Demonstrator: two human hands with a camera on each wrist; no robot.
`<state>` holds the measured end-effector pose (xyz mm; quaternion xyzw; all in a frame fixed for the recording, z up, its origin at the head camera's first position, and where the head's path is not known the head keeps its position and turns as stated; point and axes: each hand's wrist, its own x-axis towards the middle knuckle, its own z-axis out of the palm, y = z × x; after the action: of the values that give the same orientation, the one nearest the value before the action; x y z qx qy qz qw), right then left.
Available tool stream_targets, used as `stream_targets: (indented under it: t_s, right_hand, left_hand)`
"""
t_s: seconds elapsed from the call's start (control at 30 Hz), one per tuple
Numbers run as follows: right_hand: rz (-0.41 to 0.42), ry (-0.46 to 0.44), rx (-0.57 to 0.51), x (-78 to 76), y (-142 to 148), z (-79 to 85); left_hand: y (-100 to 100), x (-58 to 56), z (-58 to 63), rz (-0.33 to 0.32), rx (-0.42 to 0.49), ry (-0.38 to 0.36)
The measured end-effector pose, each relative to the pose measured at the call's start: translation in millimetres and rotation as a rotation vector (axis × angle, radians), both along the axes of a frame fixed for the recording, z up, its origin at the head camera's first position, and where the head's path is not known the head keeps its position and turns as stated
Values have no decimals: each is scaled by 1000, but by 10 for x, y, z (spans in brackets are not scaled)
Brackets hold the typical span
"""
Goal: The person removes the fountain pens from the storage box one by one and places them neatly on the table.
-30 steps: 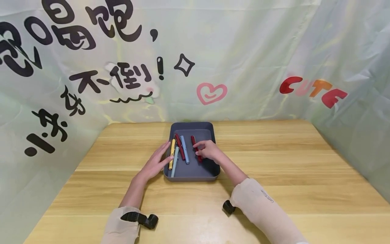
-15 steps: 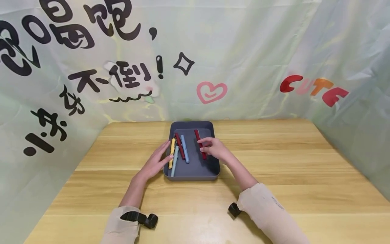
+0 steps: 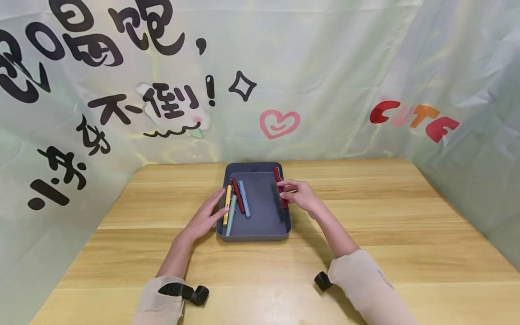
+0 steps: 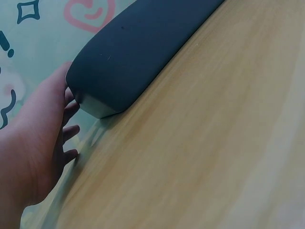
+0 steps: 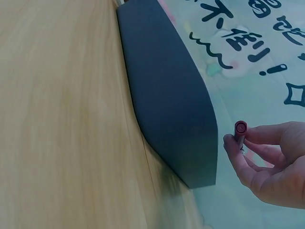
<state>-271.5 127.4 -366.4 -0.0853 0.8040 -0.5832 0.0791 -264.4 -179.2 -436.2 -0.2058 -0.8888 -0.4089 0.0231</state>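
Note:
Between thumb and fingers, my right hand (image 3: 299,196) pinches a dark red pen (image 3: 277,174) over the right rim of a dark grey tray (image 3: 262,228). The right wrist view shows the end of this pen (image 5: 241,128) raised beside the tray wall. Against the tray's left side lies my left hand (image 3: 204,217), fingers fairly straight along the wall and thumb over the rim. Inside the tray, on the left, are a yellow pen (image 3: 226,205), a pale teal pen (image 3: 231,217), another dark red pen (image 3: 238,196) and a blue pen (image 3: 244,200).
The tray stands near the back of a wooden table (image 3: 252,280). Behind and at both sides hangs a printed cloth (image 3: 333,81). A black wrist camera (image 3: 200,295) sits on the left sleeve, another black camera (image 3: 323,281) by the right one.
My right hand has lifted the dark red pen from the tray's middle and carried it right to the right rim. My left hand has stayed at the tray's left side.

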Motion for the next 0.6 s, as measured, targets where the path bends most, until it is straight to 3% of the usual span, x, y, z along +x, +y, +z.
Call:
stream_targets:
  t_s: [0.6]
  right_hand:
    - [-42,26,-12,44,354,-97]
  left_hand:
    - [5,-9,-17,-5,29,-14]
